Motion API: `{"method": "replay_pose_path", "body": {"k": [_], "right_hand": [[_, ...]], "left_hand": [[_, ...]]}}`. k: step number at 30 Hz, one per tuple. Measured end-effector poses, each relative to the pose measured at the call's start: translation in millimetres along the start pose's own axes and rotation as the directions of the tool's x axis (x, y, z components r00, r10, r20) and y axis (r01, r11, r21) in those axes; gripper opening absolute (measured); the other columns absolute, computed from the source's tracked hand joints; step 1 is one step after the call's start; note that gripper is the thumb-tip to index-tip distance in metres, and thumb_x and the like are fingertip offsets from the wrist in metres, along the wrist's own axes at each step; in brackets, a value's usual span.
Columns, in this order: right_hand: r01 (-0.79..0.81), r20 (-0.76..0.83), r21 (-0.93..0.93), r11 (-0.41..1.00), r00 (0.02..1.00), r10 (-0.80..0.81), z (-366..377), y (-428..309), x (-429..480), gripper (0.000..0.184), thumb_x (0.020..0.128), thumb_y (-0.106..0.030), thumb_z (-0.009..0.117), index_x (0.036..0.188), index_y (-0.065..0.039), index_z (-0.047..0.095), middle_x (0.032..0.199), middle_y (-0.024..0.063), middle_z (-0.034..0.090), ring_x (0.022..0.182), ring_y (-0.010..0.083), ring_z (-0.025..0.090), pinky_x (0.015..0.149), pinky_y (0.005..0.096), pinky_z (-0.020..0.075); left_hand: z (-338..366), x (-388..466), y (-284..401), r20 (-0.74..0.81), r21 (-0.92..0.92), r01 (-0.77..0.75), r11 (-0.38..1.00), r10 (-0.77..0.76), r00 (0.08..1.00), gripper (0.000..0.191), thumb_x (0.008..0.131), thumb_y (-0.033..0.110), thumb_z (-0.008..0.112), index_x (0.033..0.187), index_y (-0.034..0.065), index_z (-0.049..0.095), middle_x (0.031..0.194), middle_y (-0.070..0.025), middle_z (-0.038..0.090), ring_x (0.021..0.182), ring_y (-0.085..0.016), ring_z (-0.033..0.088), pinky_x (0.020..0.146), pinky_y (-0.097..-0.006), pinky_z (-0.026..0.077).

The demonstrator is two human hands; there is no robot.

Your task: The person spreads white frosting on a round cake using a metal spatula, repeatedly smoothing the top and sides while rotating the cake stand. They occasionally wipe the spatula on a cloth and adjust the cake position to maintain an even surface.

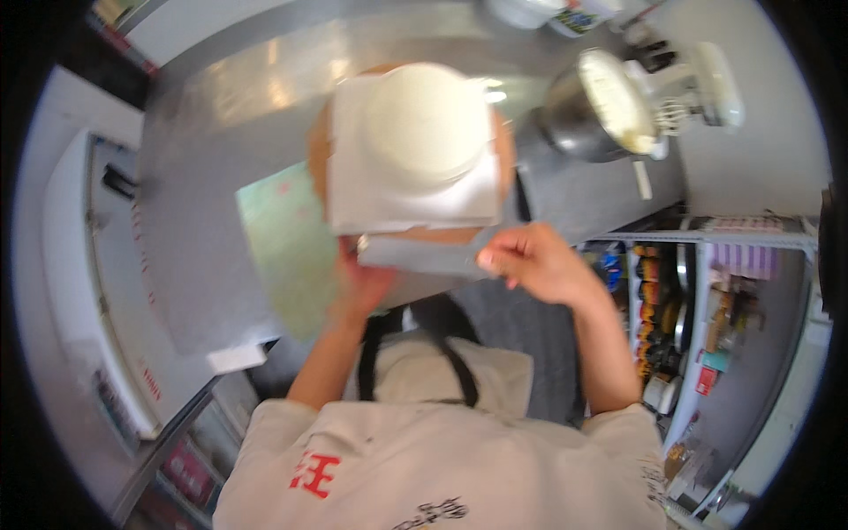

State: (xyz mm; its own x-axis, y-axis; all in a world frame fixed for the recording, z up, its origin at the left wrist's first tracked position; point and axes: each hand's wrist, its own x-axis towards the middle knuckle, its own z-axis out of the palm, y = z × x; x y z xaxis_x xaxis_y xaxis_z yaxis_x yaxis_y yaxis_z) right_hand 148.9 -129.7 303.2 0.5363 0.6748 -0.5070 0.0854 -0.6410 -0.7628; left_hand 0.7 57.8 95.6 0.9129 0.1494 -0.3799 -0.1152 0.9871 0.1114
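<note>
A round cake (424, 122) covered in smooth white cream stands on a square white board (358, 209). The board rests on a round brown turntable (319, 149). In front of it, a translucent strip (424, 257), apparently plastic film, is stretched between my hands. My left hand (361, 281), blurred, holds the strip's left end, where its fingers are partly hidden. Thumb and fingertips of my right hand (530, 262) pinch the right end. Neither hand touches the cake.
A pale green sheet (285, 245) lies on the metal table (199, 265) at the left. On the right, a steel mixing bowl (576, 126) of white cream tilts near a whisk (672, 116). White tubs (523, 10) stand at the back. Shelving (702, 278) stands at the right.
</note>
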Motion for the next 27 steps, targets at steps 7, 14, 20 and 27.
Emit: {"method": "replay_pose_path", "body": {"k": [7, 14, 20, 27], "right_hand": [[-0.1, -0.842, 0.074, 0.992, 0.527, 0.116, -140.1, 105.6, -106.8, 0.028, 0.096, -0.024, 0.054, 0.11, -0.002, 0.066, 0.064, -0.0011, 0.054, 0.057, 0.007, 0.048, 0.053, 0.0226, 0.0399], [-0.416, -0.827, -0.441, 0.795, 0.532, -0.18, -185.7, 170.8, -72.7, 0.033, 0.089, -0.013, 0.058, 0.122, -0.016, 0.063, 0.094, 0.016, 0.055, 0.09, 0.034, 0.058, 0.08, 0.0393, 0.047], [-0.361, -0.762, -0.527, 0.769, 0.602, -0.239, -140.0, 174.3, -152.2, 0.032, 0.089, -0.01, 0.055, 0.12, -0.011, 0.063, 0.091, 0.0179, 0.06, 0.083, 0.0342, 0.06, 0.074, 0.0371, 0.0478], [-0.268, -0.023, 0.116, 0.956, 0.962, 0.272, 17.7, 213.6, -173.0, 0.023, 0.095, -0.017, 0.056, 0.108, -0.001, 0.066, 0.085, 0.0039, 0.065, 0.074, 0.0106, 0.06, 0.065, 0.0251, 0.048]], "left_hand": [[-23.8, -40.5, 9.5, -0.346, 0.357, 0.003, 0.934, 0.129, 0.929, 0.055, 0.094, 0.053, 0.044, 0.122, 0.0059, 0.053, 0.128, -0.016, 0.054, 0.116, -0.031, 0.052, 0.099, -0.0452, 0.039], [-34.3, -93.2, -0.9, 0.15, 0.957, -0.002, -0.29, 0.49, 0.859, 0.038, 0.088, 0.03, 0.06, 0.116, 0.0038, 0.057, 0.11, -0.0137, 0.06, 0.102, -0.031, 0.056, 0.087, -0.0398, 0.044], [-31.1, -107.8, -0.9, 0.412, 0.604, -0.071, -0.794, 0.235, 0.881, 0.028, 0.073, 0.008, 0.07, 0.099, 0.0026, 0.059, 0.092, -0.015, 0.057, 0.089, -0.037, 0.056, 0.077, -0.044, 0.046], [-36.9, -101.9, 28.8, 0.29, 0.688, -0.107, -0.717, 0.137, 0.947, 0.016, 0.077, 0.002, 0.061, 0.093, 0.001, 0.062, 0.087, -0.0172, 0.06, 0.08, -0.037, 0.059, 0.074, -0.0416, 0.049]]}}
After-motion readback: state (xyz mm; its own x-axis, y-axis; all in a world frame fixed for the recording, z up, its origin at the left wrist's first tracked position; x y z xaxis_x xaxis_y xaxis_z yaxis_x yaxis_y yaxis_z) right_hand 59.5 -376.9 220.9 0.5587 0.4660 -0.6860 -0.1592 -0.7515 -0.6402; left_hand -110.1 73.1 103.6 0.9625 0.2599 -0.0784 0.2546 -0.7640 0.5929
